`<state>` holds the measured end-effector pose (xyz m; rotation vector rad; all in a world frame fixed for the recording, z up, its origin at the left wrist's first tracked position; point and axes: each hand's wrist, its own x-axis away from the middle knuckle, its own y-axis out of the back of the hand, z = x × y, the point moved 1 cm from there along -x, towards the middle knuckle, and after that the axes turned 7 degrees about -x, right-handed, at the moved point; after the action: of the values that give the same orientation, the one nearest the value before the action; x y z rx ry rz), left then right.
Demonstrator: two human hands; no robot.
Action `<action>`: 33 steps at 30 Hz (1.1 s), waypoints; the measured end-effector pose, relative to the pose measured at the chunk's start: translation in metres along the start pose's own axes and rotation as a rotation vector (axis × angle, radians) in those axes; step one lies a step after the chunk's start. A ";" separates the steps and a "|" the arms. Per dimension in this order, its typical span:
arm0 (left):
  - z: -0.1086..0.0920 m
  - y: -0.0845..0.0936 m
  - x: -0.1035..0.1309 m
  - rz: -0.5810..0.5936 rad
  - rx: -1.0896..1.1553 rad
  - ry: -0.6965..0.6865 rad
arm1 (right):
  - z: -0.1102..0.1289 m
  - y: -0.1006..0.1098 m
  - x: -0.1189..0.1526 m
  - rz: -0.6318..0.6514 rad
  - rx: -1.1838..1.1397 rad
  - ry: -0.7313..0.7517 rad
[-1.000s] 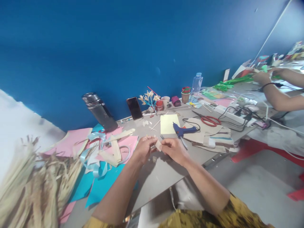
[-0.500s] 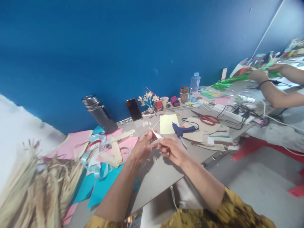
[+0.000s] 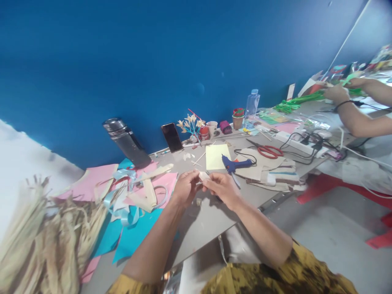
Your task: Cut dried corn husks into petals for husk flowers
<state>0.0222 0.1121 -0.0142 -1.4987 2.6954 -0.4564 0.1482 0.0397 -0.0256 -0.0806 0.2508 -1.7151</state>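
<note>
A small pale piece (image 3: 203,176), whitish and partly covered by fingertips, is pinched between both hands above the grey table (image 3: 196,237). My left hand (image 3: 185,188) grips its left side with thumb and fingers. From the right, my right hand (image 3: 223,188) holds the other side, fingers curled. Beyond the hands lies a pale yellow pad (image 3: 217,157), with a blue glue gun (image 3: 237,164) beside it. Thin white sticks (image 3: 199,158) rest left of the pad. Pale husk strips (image 3: 149,196) lie on pink paper to the left.
A dark flask (image 3: 127,143), a phone (image 3: 172,138), artificial flowers (image 3: 192,124), cups and a clear bottle (image 3: 251,109) line the wall. Red-handled scissors (image 3: 269,152) and a power strip (image 3: 298,143) are at right. Dried husks (image 3: 58,245) fill the lower left. Another person's hands (image 3: 338,93) hold green material.
My hands have drawn closer together around the pale piece, which now shows as a shorter, broader shape instead of a slim point. The camera view has shifted slightly.
</note>
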 end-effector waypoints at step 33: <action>-0.011 -0.002 0.010 0.233 -0.037 0.220 | 0.001 0.017 0.006 0.159 0.168 0.027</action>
<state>0.0164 0.1053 -0.0020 -1.1821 3.0136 -0.5945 0.1639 0.0313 -0.0291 0.0839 0.1287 -1.5735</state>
